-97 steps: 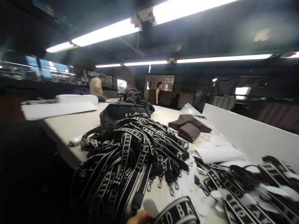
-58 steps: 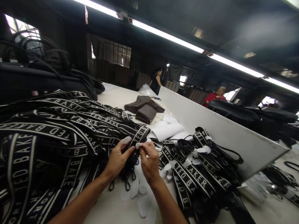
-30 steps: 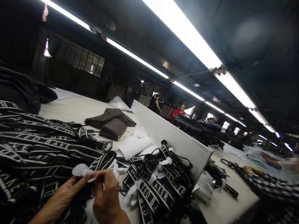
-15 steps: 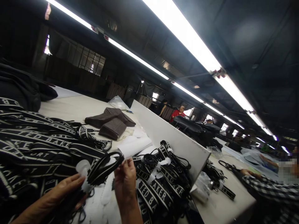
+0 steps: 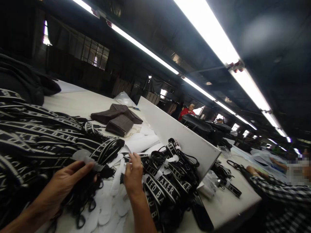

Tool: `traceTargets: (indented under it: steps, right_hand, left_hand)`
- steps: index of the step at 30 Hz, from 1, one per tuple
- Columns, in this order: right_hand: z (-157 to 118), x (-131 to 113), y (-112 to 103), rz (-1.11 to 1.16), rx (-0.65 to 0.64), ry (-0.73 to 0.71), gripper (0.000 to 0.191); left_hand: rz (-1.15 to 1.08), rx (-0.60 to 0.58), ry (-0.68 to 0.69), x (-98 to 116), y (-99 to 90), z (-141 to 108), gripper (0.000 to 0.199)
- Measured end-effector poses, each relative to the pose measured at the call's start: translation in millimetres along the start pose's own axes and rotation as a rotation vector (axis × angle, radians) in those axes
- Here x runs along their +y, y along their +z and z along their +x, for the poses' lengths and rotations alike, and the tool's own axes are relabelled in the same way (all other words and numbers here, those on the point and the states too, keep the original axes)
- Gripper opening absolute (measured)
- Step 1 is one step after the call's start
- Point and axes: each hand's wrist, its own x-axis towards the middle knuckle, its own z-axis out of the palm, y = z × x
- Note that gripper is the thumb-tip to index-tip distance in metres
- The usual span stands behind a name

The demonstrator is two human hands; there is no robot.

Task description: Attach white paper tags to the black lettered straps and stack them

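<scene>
In my left hand (image 5: 73, 176), thumb and fingers close on a folded black strap (image 5: 109, 149) with white lettering and edge lines, at the translucent white band (image 5: 84, 156) around it. The strap's folded loop points up and to the right. My right hand (image 5: 134, 171) is apart from that strap, its fingers loosely bent and slightly spread, with nothing visible in them. Close to its right lies a pile of banded lettered straps (image 5: 162, 186). Below and between my hands are several white strips (image 5: 107, 207) with rounded ends.
Loose lettered straps (image 5: 43, 139) cover the left side. Brown pouches (image 5: 119, 124) and white paper (image 5: 141, 142) lie further back. A white upright board (image 5: 179, 129) divides the table. A dark flat object (image 5: 202, 212) lies front right. A person in a checked sleeve (image 5: 279, 187) is at right.
My right hand has come away from the folded strap's loop and its fingers have loosened. The strap in my left hand has turned, showing its lettering. The view has shifted slightly.
</scene>
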Motion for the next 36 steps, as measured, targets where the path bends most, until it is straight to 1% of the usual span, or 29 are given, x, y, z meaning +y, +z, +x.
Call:
traceTargets:
  steps: [2, 4, 6, 8, 11, 14, 18, 21, 23, 24, 26, 29, 31, 33, 34, 36]
  right_hand:
    - [-6, -19, -1, 0.089, 0.019, -0.042, 0.028]
    - [-10, -39, -4, 0.226, -0.005, -0.076, 0.021]
    - [-14, -55, -5, 0.351, -0.085, -0.099, 0.02]
    - [-18, -64, -3, 0.417, -0.179, -0.107, 0.023]
    - [-25, -66, 2, 0.421, -0.262, -0.067, 0.024]
    - [-27, -62, 6, 0.381, -0.272, 0.028, 0.018]
    - [-25, -59, 6, 0.377, -0.286, 0.202, 0.012]
    - [-24, -56, 7, 0.441, -0.324, 0.349, 0.011]
    - [-23, -53, 7, 0.467, -0.345, 0.4, 0.011]
    - [-23, -53, 7, 0.458, -0.345, 0.395, 0.01]
    - [-22, -53, 6, 0.418, -0.309, 0.332, 0.007]
    - [-22, -55, 4, 0.369, -0.207, 0.16, 0.007]
    - [-23, -57, 3, 0.375, -0.18, 0.056, 0.008]
    - [-24, -57, 3, 0.388, -0.21, -0.003, 0.01]
    - [-24, -56, 3, 0.397, -0.233, -0.007, 0.01]
    - [-25, -52, 5, 0.434, -0.287, 0.035, 0.01]
  left_hand:
    - [0.1, 0.022, 0.123, 1, -1.4, -2, 0.057]
    - [0.173, 0.04, 0.228, 0, -1.9, -3, 0.051]
    - [0.229, 0.035, 0.284, -2, -2.2, -1, 0.048]
    - [0.288, 0.008, 0.338, -5, -2.8, 2, 0.044]
    - [0.384, -0.062, 0.413, -10, -4.3, 5, 0.039]
    - [0.487, -0.11, 0.457, -17, -5.4, 6, 0.037]
    - [0.561, -0.108, 0.508, -26, -4.7, 7, 0.04]
    - [0.59, -0.08, 0.505, -33, -2.6, 7, 0.044]
    - [0.612, -0.076, 0.498, -35, -1.7, 7, 0.043]
    - [0.616, -0.079, 0.501, -35, -1.7, 7, 0.042]
    - [0.611, -0.074, 0.508, -34, -2.5, 7, 0.042]
    - [0.562, -0.082, 0.484, -29, -5.0, 10, 0.047]
    - [0.51, -0.138, 0.441, -25, -6.7, 12, 0.051]
    - [0.48, -0.212, 0.41, -23, -8.0, 13, 0.05]
    - [0.485, -0.24, 0.404, -22, -8.6, 13, 0.048]
    - [0.523, -0.27, 0.42, -23, -9.4, 14, 0.042]
